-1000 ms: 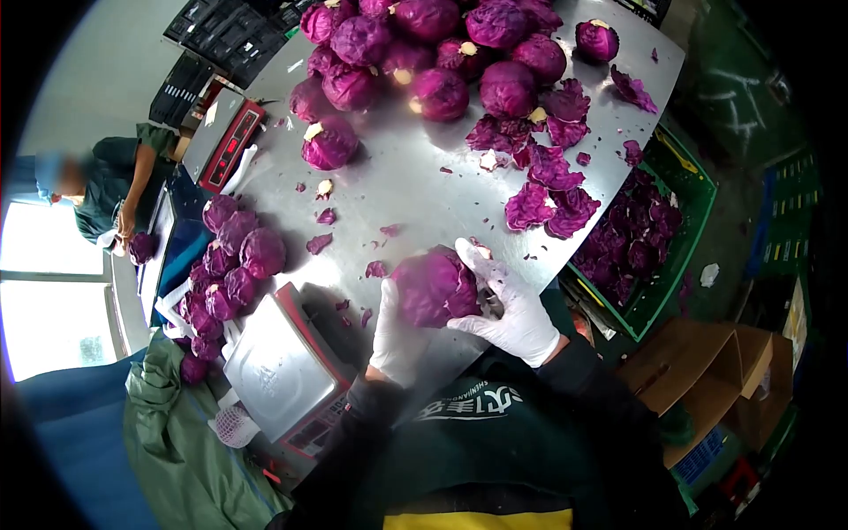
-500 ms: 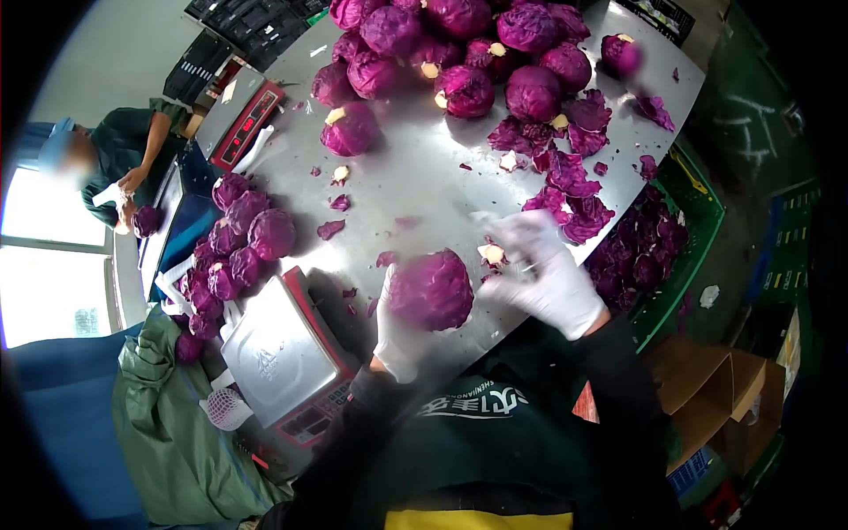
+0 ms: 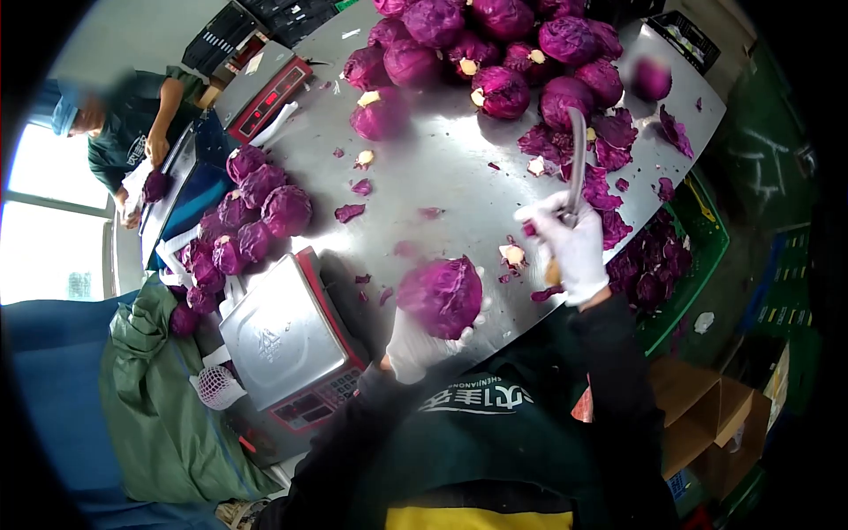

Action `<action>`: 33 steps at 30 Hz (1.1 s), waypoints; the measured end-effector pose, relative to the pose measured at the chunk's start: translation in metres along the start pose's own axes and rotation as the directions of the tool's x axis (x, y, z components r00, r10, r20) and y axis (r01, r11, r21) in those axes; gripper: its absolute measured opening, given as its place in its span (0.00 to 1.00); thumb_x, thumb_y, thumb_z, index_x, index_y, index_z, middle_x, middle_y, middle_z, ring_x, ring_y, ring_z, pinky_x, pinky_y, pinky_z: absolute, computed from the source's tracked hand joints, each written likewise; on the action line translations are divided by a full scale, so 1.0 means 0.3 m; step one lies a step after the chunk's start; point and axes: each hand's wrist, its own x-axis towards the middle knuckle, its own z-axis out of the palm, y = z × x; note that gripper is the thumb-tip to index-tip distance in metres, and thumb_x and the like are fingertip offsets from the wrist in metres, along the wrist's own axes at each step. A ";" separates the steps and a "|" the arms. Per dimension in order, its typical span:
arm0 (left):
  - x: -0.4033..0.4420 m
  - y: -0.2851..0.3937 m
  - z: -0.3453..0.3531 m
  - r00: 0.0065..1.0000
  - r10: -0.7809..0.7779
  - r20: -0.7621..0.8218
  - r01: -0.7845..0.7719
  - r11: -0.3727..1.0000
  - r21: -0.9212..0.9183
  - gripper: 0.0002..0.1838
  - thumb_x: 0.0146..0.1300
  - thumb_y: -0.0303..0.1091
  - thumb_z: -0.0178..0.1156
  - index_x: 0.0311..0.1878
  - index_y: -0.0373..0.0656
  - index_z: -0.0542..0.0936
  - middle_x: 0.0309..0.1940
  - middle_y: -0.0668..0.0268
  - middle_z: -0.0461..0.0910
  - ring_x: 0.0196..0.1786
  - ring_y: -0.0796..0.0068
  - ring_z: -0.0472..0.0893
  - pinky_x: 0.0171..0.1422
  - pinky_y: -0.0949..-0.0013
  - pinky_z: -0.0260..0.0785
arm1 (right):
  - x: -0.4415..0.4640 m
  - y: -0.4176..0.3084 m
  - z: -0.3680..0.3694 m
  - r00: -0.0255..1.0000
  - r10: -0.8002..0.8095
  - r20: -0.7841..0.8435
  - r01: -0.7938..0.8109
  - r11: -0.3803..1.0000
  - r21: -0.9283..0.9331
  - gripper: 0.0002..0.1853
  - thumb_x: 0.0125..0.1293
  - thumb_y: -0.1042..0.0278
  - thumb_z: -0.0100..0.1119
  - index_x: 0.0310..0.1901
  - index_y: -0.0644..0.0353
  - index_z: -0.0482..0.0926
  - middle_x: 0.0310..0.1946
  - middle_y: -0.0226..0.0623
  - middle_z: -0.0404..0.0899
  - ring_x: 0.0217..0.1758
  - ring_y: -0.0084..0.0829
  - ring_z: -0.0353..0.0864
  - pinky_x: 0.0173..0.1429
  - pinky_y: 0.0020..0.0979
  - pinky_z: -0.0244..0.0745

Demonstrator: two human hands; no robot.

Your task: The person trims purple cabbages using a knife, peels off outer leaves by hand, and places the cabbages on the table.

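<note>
A red cabbage (image 3: 440, 297) rests in my gloved left hand (image 3: 417, 344), whose fingers curl round it from below and from the far side. My gloved right hand (image 3: 570, 247) is closed round a knife (image 3: 578, 163) with a curved metal blade that points up and away from me. Between the two hands, a cut pale stem piece (image 3: 511, 255) lies on the metal table (image 3: 353, 256) among small purple scraps. Beyond the right hand is a heap of loose purple leaves (image 3: 609, 146), over which the blade reaches.
Many red cabbages (image 3: 503, 88) are piled at the back; more (image 3: 256, 212) sit at left beside a scale (image 3: 283, 331). A second scale (image 3: 261, 97) stands farther off. A green crate (image 3: 707, 256) of leaves is at right, above a cardboard box (image 3: 707, 406). Another person (image 3: 132, 132) works at left.
My right hand has moved up and away from the cabbage, and the knife blade now shows clearly. The left hand has shifted further under the cabbage. The view has turned slightly.
</note>
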 end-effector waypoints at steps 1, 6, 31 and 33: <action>-0.003 0.001 0.002 0.999 -0.022 0.027 0.024 0.998 -0.052 0.35 0.72 0.57 0.44 0.71 0.38 0.66 0.60 0.40 0.72 0.54 0.43 0.80 0.53 0.53 0.79 | 0.013 -0.007 -0.028 0.996 0.010 -0.088 -0.023 0.988 -0.152 0.07 0.63 0.74 0.67 0.42 0.60 0.82 0.33 0.32 0.84 0.33 0.18 0.79 0.42 0.21 0.75; -0.030 0.000 0.021 0.995 0.059 -0.085 -0.063 0.997 -0.046 0.33 0.72 0.56 0.47 0.68 0.39 0.68 0.58 0.46 0.75 0.54 0.49 0.81 0.53 0.57 0.79 | -0.088 -0.030 0.088 0.937 -0.090 0.338 0.206 0.922 -0.327 0.24 0.60 0.60 0.74 0.57 0.54 0.81 0.51 0.30 0.78 0.39 0.21 0.79 0.47 0.27 0.76; -0.183 -0.010 0.164 0.663 0.708 0.243 -0.161 -0.182 0.970 0.26 0.55 0.24 0.71 0.58 0.38 0.74 0.53 0.61 0.80 0.57 0.66 0.80 0.60 0.64 0.77 | -0.131 -0.024 0.388 0.657 -0.035 0.753 0.630 0.573 -0.523 0.39 0.59 0.55 0.73 0.71 0.47 0.67 0.51 0.37 0.70 0.36 0.31 0.81 0.42 0.31 0.80; -0.180 0.009 0.089 0.740 0.666 0.095 -0.416 0.341 0.843 0.25 0.59 0.25 0.68 0.59 0.39 0.73 0.56 0.60 0.77 0.59 0.67 0.78 0.61 0.61 0.76 | -0.127 0.017 0.367 0.592 -0.213 0.777 0.775 0.413 -0.478 0.42 0.53 0.63 0.73 0.71 0.47 0.67 0.49 0.35 0.72 0.35 0.36 0.82 0.39 0.34 0.80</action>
